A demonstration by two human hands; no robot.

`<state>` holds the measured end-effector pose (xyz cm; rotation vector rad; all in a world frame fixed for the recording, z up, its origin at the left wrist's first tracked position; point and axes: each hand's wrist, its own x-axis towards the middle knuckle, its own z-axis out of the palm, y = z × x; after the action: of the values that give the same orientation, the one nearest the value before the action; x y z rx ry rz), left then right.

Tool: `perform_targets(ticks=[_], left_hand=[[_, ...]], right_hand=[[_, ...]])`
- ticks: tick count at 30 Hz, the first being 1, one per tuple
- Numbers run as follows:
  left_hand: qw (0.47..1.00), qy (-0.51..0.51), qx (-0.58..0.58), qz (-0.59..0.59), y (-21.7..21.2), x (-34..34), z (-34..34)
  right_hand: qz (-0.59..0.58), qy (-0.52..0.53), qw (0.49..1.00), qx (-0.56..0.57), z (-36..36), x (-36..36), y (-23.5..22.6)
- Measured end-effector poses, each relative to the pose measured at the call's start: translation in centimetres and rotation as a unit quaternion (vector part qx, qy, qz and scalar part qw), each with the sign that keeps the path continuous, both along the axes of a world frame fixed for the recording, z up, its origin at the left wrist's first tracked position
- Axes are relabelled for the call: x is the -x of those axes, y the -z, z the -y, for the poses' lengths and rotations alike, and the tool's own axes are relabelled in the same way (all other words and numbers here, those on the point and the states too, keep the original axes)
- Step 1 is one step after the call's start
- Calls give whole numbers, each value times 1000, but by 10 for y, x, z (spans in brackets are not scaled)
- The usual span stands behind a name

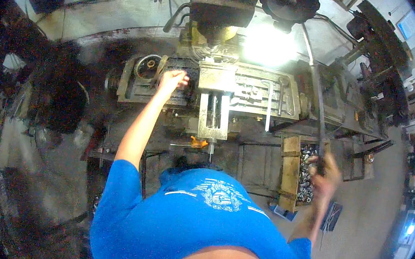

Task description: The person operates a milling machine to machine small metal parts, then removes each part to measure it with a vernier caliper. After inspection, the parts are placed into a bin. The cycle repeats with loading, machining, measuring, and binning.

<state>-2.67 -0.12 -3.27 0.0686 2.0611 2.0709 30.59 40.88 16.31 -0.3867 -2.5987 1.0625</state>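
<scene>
My right hand point(325, 176), smeared by motion, is wrapped round the lower grip of a long metal lever point(318, 90) that slants down from the machine head point(222, 2). Over the left part of the machine table point(291, 105) is my left hand point(173, 79), its fingers curled together; whether anything small is in them is hidden. It is nearest to a round handwheel point(148, 66). Right of it, a machine vise point(218, 77) stands mid-table beneath the machine's spindle, its screw end pointing at me.
Calipers point(269, 105) and a long-handled tool point(280, 99) lie on the table's right part. A wooden crate point(290, 173) of metal parts stands low on the right, a blue tray point(282, 211) below it. An orange-handled tool point(198, 142) is beside the vise screw. A bright lamp point(272, 45) shines behind.
</scene>
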Motion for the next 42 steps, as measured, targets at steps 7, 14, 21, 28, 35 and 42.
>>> perform_targets(ticks=[7,14,21,28,35,42], left_hand=[[999,7,-33,26,-13,70,-65],[999,-5,-34,38,0,86,-73],[990,-27,-48,134,-26,86,-60],[989,-47,-93,104,-31,41,12],[965,114,-191,137,-70,-102,-42],[929,153,-234,242,-75,-183,-97]], right_hand=[[-507,124,842,135,-5,-99,-67],[-286,120,927,209,-1,-84,8],[-242,159,936,199,12,-69,23],[-179,79,940,279,41,-40,33],[-29,-229,959,164,150,63,50],[-107,-244,958,102,161,64,94]])
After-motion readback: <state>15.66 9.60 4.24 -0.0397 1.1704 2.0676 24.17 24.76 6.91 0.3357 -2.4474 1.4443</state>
